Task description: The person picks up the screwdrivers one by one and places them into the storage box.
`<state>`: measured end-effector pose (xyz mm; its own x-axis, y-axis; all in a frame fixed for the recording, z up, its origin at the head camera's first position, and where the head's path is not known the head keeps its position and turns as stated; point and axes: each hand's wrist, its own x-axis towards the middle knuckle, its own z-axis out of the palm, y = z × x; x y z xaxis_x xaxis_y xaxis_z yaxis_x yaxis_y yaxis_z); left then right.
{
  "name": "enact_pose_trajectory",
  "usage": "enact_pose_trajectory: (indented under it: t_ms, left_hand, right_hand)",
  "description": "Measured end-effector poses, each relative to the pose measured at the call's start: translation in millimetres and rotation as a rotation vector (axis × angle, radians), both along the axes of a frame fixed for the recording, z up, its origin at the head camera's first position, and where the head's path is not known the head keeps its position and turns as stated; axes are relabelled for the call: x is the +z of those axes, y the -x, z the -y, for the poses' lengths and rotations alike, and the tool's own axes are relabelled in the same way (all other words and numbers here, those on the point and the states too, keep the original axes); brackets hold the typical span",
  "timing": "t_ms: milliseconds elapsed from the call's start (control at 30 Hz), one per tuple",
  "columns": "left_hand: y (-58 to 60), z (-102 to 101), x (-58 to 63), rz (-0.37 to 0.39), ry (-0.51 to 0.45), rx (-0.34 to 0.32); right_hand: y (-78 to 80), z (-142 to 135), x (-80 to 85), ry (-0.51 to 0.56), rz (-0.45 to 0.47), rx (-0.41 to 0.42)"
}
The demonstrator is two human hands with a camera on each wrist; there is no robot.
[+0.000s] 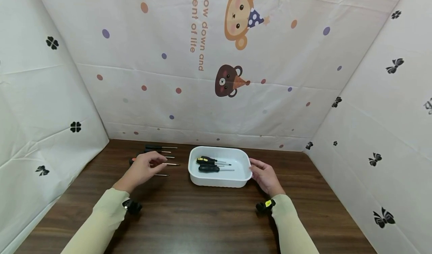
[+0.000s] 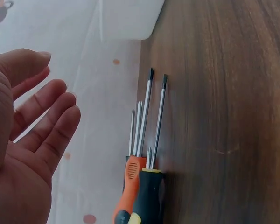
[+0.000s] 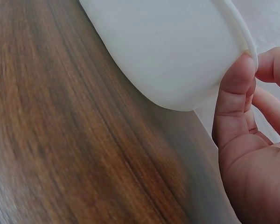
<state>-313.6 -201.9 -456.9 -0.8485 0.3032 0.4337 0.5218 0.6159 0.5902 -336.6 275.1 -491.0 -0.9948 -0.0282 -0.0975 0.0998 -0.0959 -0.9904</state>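
My left hand point(image 1: 143, 171) hovers over several screwdrivers lying on the table at the left, with its fingers loosely curved and nothing between them. In the left wrist view, one screwdriver has an orange handle point(image 2: 132, 175) and another a dark handle with yellow parts point(image 2: 149, 196); their metal shafts point toward the tray. At the right, my right hand point(image 1: 266, 177) pinches the rim of a white plastic tray point(image 1: 219, 182) between thumb and fingers. Inside the tray, on its left side, lie several screwdrivers, among them a black one point(image 1: 208, 168) and one with a black-and-yellow handle point(image 1: 202, 160).
The tray stands on a dark wooden table point(image 1: 202, 216), near its back edge. A white printed cloth point(image 1: 189, 104) rises behind the table, and more white cloth point(image 1: 357, 134) hangs on both sides.
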Motion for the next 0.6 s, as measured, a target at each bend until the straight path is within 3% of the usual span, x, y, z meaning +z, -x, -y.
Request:
enact_pose_trajectory:
  t_ms: [300, 600]
  left_hand:
    - [-4.9, 26.8, -9.6, -0.004, -0.023, 0.075]
    - [-8.5, 51.8, -12.2, 0.103, -0.030, 0.123]
  right_hand:
    - [-2.5, 0.3, 0.9, -0.001, 0.002, 0.014]
    - [-2.2, 2.0, 1.1, 0.024, -0.011, -0.003]
